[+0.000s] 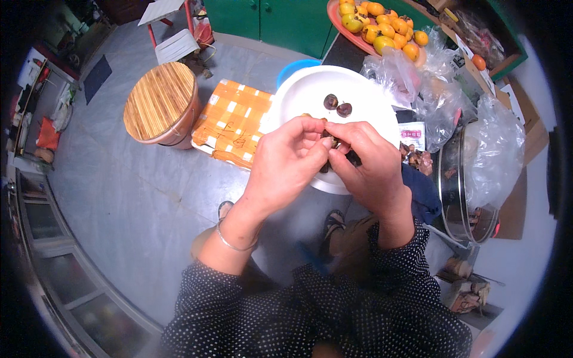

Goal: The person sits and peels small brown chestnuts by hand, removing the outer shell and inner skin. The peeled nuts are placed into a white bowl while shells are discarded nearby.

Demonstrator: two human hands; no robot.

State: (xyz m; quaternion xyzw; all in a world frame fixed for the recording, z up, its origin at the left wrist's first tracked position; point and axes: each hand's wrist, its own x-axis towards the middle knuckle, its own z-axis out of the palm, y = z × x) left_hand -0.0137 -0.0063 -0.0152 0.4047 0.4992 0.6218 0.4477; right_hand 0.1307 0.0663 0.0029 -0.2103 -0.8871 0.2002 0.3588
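Above a round white basin (293, 96), my left hand (286, 163) and my right hand (369, 163) meet at the fingertips. Between them they pinch a small dark brown chestnut (333, 142), mostly covered by the fingers. Two dark chestnuts (344, 109) lie apart from my hands on the basin's white surface. More dark pieces show under and between my hands, partly hidden. A thin bracelet circles my left wrist.
An orange checked box (233, 121) and a bucket with a slatted wooden lid (159, 100) stand left. Right are plastic bags (441, 100), a glass-walled pot (451, 192) and a dark cloth (418, 192). A red tray (342, 29) of persimmons sits beyond. A blue basin (297, 67) peeks out behind.
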